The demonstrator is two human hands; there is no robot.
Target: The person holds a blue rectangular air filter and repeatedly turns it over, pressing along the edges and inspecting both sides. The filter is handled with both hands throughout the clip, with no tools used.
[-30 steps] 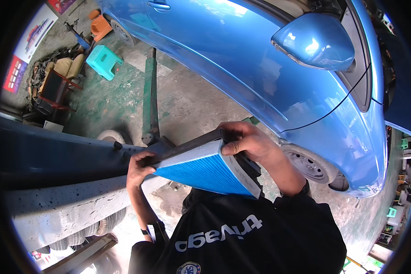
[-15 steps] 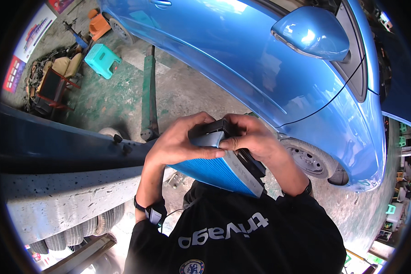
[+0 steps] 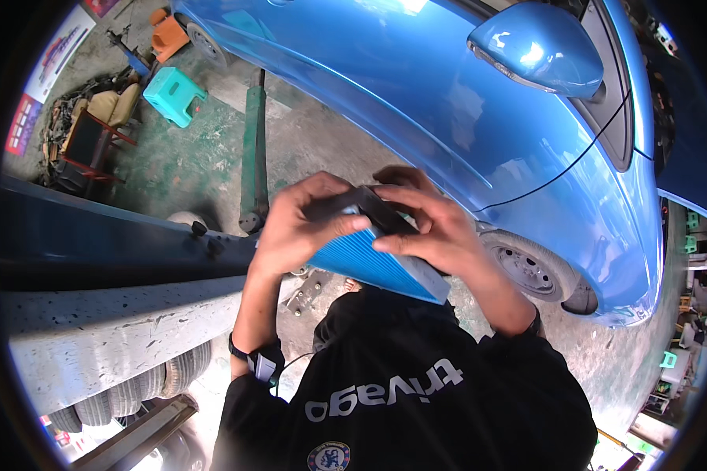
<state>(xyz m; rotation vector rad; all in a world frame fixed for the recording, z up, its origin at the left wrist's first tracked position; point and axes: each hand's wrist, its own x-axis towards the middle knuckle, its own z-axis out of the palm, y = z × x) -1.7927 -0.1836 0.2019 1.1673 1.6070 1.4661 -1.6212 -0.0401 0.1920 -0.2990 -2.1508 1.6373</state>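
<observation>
A pleated air filter [image 3: 373, 265], bright blue with a pale side strip, is held up in front of my chest at a slant. Across its far end lies a black plastic piece [image 3: 382, 215]; whether it is joined to the filter I cannot tell. My left hand [image 3: 294, 231] grips the filter's far left corner, thumb along the top. With fingers curled over the black piece and thumb pressing near the filter's edge, my right hand [image 3: 440, 231] holds the other side. The undersides of both things are hidden.
A blue car [image 3: 401, 118] stands ahead and to the right, its mirror [image 3: 538, 51] jutting out. A green lift arm [image 3: 254, 149] reaches along the floor. At left are a dark beam [image 3: 118, 243], stacked tyres [image 3: 126, 396], a turquoise stool [image 3: 173, 94] and a chair [image 3: 94, 145].
Both hands have risen slightly with the filter, which has tilted. My right fingers have shifted over the black piece, and less of it shows along the filter's right side.
</observation>
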